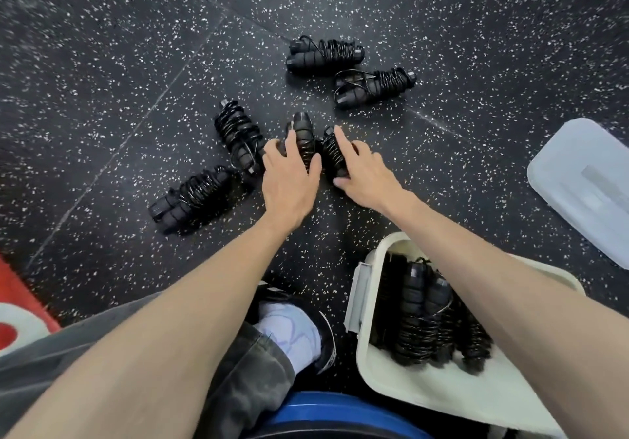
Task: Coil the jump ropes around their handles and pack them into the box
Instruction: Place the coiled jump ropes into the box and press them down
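Six coiled jump ropes lie on the speckled floor [102, 64]. The left hand [289, 180] grips one coiled rope [304, 136]; the right hand [364, 175] grips another [331, 153], just beside it. Open floor surrounds the remaining four. The box [425, 394], near the floor's lower right, holds about three coils. One lid [585, 183] lies near the right edge.

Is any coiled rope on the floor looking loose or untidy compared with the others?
Yes. The far-right bundle has a slack loop of cord sticking out at its left end, not wound tight around the handles. The other bundles on the floor look snugly coiled.
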